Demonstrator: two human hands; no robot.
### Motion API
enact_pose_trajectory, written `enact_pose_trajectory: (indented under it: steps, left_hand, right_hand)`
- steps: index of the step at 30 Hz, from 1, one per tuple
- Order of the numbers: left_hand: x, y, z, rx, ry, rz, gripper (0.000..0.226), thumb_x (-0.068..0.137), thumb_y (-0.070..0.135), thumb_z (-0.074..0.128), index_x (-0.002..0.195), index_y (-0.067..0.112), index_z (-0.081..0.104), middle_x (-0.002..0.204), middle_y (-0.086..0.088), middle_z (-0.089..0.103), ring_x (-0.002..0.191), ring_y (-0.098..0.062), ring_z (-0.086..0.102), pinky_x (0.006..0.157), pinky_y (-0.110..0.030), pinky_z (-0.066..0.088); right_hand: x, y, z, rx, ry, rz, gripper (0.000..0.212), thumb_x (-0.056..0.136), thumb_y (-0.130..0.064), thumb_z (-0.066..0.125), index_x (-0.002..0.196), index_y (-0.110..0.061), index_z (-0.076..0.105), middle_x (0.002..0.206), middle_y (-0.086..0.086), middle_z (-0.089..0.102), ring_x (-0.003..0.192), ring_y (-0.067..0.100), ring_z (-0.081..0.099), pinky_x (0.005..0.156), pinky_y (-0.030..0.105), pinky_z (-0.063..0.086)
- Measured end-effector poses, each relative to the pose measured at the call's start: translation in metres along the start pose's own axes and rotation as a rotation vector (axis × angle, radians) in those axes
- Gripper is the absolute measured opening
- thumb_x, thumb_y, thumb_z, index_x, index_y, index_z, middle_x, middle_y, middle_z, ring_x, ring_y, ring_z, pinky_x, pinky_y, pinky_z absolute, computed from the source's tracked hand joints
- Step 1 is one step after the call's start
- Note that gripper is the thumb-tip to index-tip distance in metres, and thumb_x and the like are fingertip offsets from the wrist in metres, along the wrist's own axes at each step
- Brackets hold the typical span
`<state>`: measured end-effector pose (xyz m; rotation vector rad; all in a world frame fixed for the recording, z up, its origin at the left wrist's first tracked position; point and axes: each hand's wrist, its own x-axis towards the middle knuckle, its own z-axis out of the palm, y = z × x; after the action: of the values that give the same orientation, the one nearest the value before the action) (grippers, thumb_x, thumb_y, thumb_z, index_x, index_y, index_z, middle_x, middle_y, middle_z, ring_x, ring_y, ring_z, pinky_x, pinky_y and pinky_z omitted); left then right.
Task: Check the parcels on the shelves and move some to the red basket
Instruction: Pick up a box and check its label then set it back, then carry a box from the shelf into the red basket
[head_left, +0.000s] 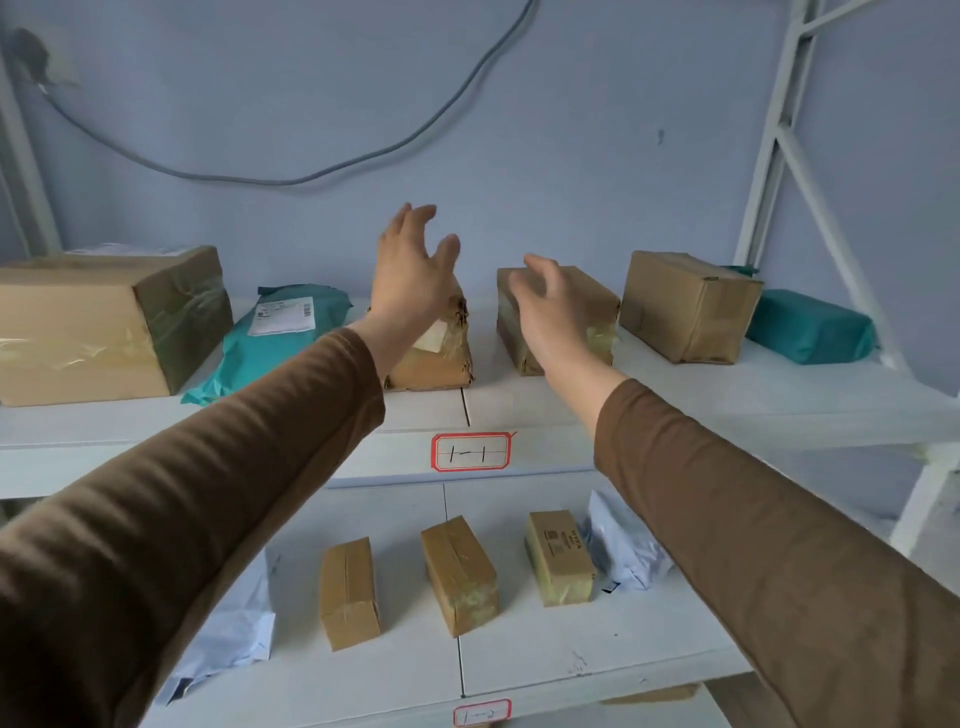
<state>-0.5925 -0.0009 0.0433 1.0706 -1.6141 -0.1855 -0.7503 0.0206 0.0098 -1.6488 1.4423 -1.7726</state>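
Observation:
Both my arms reach toward the top shelf (675, 410). My left hand (410, 275) hovers open above a small taped brown box (436, 358), fingers spread, touching nothing. My right hand (545, 306) is open in front of a second taped brown box (597, 312), which it partly hides; contact is unclear. A large cardboard box (93, 327) and a teal mailer bag (270, 338) lie to the left. Another brown box (685, 306) and a teal parcel (810, 327) lie to the right. The red basket is out of view.
The lower shelf (571, 654) holds three small brown boxes (348, 592) (460, 571) (558, 556) and pale blue mailer bags (623, 551) (228, 634). Red-bordered labels (470, 451) mark the shelf edges. A grey cable (291, 179) hangs on the wall; a white shelf frame (779, 135) stands at right.

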Motion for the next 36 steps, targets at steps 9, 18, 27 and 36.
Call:
enact_pose_trajectory:
  steps: [9,18,27,36]
  left_hand:
    - [-0.016,0.024,0.098,-0.423,-0.409,-0.37,0.051,0.11,0.03,0.042,0.157,0.012,0.032,0.147,-0.003,0.049,0.127,-0.022,0.05,0.1,-0.028,0.042]
    - [-0.036,0.007,0.11,-0.635,-0.434,-0.614,0.058,0.103,0.055,0.045,0.148,0.02,0.047,0.144,-0.003,0.054,0.131,-0.026,0.053,0.116,-0.044,0.04]
    - [-0.154,0.069,0.061,-0.898,-0.2,-0.564,0.021,0.102,0.041,0.055,0.109,0.021,0.057,0.113,-0.002,0.063,0.107,-0.022,0.063,0.089,-0.044,0.052]
    - [-0.3,0.13,0.037,-0.944,-0.309,-0.574,0.008,0.102,0.029,0.058,0.098,0.022,0.059,0.107,0.003,0.064,0.107,-0.016,0.058,0.089,-0.036,0.044]
  right_hand:
    - [0.034,0.053,-0.072,0.119,0.1,0.355,0.064,0.106,-0.031,0.048,0.163,-0.022,0.019,0.167,-0.001,0.027,0.151,0.022,0.031,0.117,0.041,0.029]
    - [0.019,0.067,-0.091,0.298,-0.075,0.466,0.062,0.098,-0.057,0.055,0.151,-0.03,0.04,0.156,-0.003,0.044,0.145,0.021,0.039,0.123,0.053,0.027]
    - [-0.098,0.026,-0.151,0.543,0.02,0.361,0.038,0.087,-0.045,0.076,0.104,-0.016,0.059,0.107,-0.001,0.062,0.11,0.023,0.064,0.103,0.045,0.049]
    - [-0.247,0.036,-0.253,0.854,-0.126,0.421,0.021,0.085,-0.028,0.059,0.102,-0.017,0.066,0.107,0.005,0.067,0.103,0.021,0.061,0.09,0.035,0.047]
